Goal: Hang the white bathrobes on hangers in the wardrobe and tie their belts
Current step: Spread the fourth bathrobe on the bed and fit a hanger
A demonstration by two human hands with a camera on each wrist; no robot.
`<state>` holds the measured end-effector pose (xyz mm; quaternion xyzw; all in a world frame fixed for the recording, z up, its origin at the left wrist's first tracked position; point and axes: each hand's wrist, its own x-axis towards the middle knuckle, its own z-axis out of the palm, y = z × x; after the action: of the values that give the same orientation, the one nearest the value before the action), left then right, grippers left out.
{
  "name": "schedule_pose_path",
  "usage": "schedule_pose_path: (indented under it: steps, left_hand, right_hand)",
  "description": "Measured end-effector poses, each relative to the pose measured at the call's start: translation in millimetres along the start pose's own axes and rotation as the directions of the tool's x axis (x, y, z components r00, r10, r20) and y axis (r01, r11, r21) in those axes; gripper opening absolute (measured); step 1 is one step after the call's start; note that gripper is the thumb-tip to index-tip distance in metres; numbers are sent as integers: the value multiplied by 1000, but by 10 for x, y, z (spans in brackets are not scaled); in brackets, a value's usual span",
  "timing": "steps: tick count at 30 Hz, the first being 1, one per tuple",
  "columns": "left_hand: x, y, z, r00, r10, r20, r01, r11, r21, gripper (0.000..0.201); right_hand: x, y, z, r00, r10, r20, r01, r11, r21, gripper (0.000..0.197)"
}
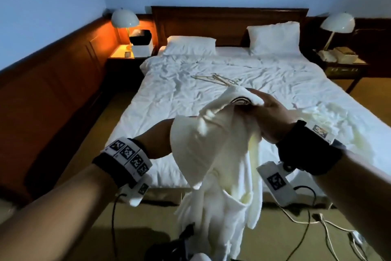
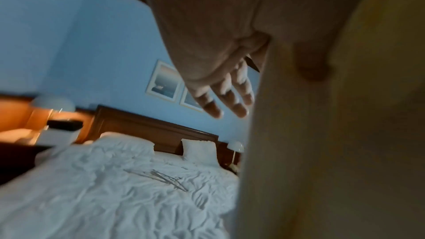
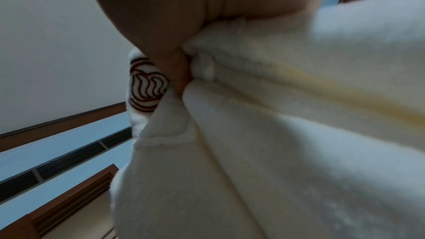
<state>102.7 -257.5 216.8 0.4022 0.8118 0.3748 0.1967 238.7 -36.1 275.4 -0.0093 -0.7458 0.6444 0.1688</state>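
Bathrobe [image 1: 213, 155] held up at foot of bed [image 1: 160, 89], lower part hanging toward floor. Right hand [image 1: 268, 117] clenched on bunched top near embroidered logo [image 3: 147, 86]. Left hand [image 2: 220, 86] flat, fingers straight, slipped in among folds. Hangers [image 1: 215, 79] lie unused mid-bed; second robe [image 1: 330, 121] heaped on bed's right edge. Nothing hung, no belt tied, wardrobe out of view: task looks barely begun.

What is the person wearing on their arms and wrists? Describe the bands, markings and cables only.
Both forearms are bare, with no sleeves. The left wrist carries a black band topped by a white strip of square black-and-white markers. The right wrist has a wider black band, a marker tag and a white block with another marker. Thin dark cables hang from both.
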Motion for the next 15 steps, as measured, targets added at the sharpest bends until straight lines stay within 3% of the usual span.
schedule_pose_path:
  steps: [2,3,5,6,7,9,10,12,14,15]
  left_hand:
    - [-33,28,-65,983,103,-150,-119,988,-97,26]
    - [-33,22,-87,970,111,-216,-128,990,-65,21]
    - [-46,22,-120,939,76,-335,-84,996,-11,11]
    - [-51,40,-131,907,40,-419,-33,999,24,10]
    - [-53,79,-168,861,14,-509,17,998,57,13]
    - [-14,82,-200,789,67,-611,15,992,129,24]
    - [-1,127,-189,787,136,-602,-22,981,194,24]
    - [58,196,-65,848,293,-442,-159,935,316,23]
    - [118,245,146,901,381,-207,-298,891,341,21]
    - [145,270,230,905,398,-149,-330,879,344,15]
  right_hand:
    - [-2,123,27,999,33,38,-31,998,-46,19]
    - [-10,184,22,998,42,49,-39,997,-72,20]
    - [-22,328,-11,996,64,68,-54,989,-140,19]
    - [-35,420,-57,990,98,99,-69,961,-268,18]
    - [-45,492,-96,974,166,151,-74,873,-483,19]
    - [-115,621,-123,908,366,203,-67,606,-792,46]
    - [-161,671,-89,881,423,211,-87,584,-807,64]
    - [-249,702,83,888,402,225,-162,729,-665,95]
    - [-271,765,269,926,303,227,-113,794,-598,97]
    - [-257,812,330,937,265,225,-65,769,-636,83]
